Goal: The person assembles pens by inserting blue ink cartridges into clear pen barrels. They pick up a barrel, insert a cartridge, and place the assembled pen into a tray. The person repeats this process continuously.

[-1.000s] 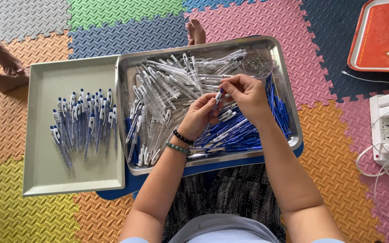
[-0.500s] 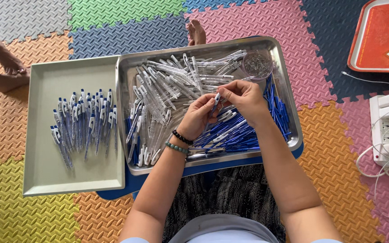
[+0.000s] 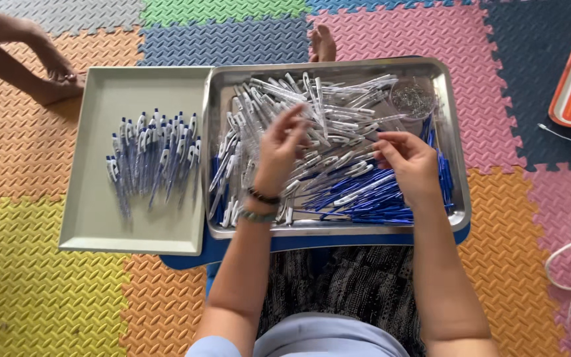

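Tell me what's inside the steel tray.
The steel tray holds a heap of clear pen barrels, blue pen parts and a small clear cup of springs. Both hands and the heap hide its floor.

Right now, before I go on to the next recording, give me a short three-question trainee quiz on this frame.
1. True or false: the finished pens lie in the steel tray.
2. Which hand is over the blue pen parts? A) left hand B) right hand C) neither
3. Fill in: the wrist with bracelets belongs to the ___ hand.

Key:
1. False. They lie in the pale tray beside it.
2. B. The right hand is over them, at the tray's right side; the left hand hovers over the clear barrels.
3. Left.
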